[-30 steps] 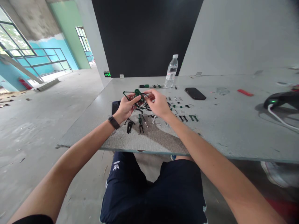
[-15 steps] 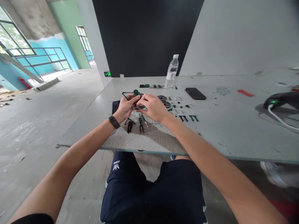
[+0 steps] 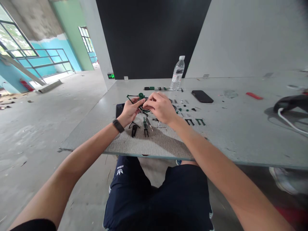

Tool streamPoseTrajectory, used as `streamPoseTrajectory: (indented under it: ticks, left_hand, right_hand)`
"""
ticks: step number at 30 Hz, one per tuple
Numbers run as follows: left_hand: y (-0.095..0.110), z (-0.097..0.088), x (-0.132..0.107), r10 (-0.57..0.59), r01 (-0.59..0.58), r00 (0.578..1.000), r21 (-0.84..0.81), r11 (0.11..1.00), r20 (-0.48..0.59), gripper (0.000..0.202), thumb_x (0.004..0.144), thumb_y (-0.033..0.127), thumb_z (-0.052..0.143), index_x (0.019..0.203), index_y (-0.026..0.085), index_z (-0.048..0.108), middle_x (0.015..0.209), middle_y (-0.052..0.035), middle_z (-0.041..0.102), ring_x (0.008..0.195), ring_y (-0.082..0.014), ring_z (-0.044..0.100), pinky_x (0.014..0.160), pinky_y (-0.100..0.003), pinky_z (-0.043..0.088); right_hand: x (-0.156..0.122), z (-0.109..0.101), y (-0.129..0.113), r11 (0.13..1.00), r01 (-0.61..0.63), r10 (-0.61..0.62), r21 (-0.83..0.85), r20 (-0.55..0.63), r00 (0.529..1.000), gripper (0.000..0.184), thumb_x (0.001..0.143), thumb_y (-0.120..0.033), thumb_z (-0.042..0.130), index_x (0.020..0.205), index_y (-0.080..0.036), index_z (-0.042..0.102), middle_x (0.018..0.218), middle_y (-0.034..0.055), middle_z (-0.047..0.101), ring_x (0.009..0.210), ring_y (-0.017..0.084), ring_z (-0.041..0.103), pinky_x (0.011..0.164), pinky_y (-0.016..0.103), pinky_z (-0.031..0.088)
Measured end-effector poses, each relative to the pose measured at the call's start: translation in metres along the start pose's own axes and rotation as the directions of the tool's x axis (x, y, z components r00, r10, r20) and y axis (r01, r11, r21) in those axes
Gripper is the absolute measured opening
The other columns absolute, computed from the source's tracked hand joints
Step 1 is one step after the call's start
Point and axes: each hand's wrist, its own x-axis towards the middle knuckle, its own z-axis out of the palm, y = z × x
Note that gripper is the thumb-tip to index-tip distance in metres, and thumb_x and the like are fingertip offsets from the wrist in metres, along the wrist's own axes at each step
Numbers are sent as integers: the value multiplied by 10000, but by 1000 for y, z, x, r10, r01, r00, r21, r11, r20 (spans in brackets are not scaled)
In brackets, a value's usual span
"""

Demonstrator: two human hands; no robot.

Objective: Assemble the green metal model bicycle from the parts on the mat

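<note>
My left hand (image 3: 131,110) is closed around a green model bicycle frame (image 3: 141,95), whose thin bars stick out past the fingers. Close against it, my right hand (image 3: 161,107) has its thumb and fingertips pinched together; whatever lies between them is hidden. Just below the hands on the table lie a green and black fork (image 3: 145,126), a thin metal-tipped tool (image 3: 149,124) and a small black part (image 3: 134,131). Small black wheels (image 3: 174,107) are partly covered by my right hand.
Small green, black and silver parts (image 3: 200,122) lie to the right. Behind them stand a water bottle (image 3: 177,73) and a black phone (image 3: 202,96). A dark flat device (image 3: 119,110) sits by my left wrist. Farther right are a red object (image 3: 254,96) and a black device with a white cable (image 3: 288,104).
My right hand has shifted slightly up and to the right, and its fingers have curled into a tighter pinch. My left hand keeps its hold on the bicycle frame almost unmoved.
</note>
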Motion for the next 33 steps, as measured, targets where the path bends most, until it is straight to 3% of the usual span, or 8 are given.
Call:
streamPoseTrajectory:
  ticks: [13, 20, 33]
  left_hand:
    - [0, 0, 0, -79, 81, 996, -35, 996, 46, 89, 802, 96, 766, 769, 120, 688, 749, -34, 703, 694, -102, 647, 684, -236, 487]
    - [1, 2, 0, -99, 103, 994, -103, 989, 37, 126, 792, 54, 767, 726, 114, 677, 742, -46, 708, 637, -92, 638, 650, -230, 498]
    - [7, 5, -4, -165, 166, 986, -57, 984, 18, 170, 843, 46, 719, 688, 115, 715, 738, -60, 728, 665, -113, 661, 716, -262, 528]
  right_hand:
    - [-2, 4, 9, 998, -17, 20, 63, -44, 999, 272, 1019, -311, 513, 965, -272, 777, 959, 73, 658, 934, 242, 538, 784, 382, 446]
    - [-3, 7, 10, 996, -42, 44, 85, -26, 999, 202, 993, -282, 551, 1104, -271, 719, 1037, 78, 680, 984, 260, 563, 843, 401, 466]
    - [-1, 3, 8, 988, -89, 93, 127, -32, 995, 124, 971, -286, 592, 1050, -253, 681, 985, 70, 667, 977, 253, 591, 810, 383, 457]
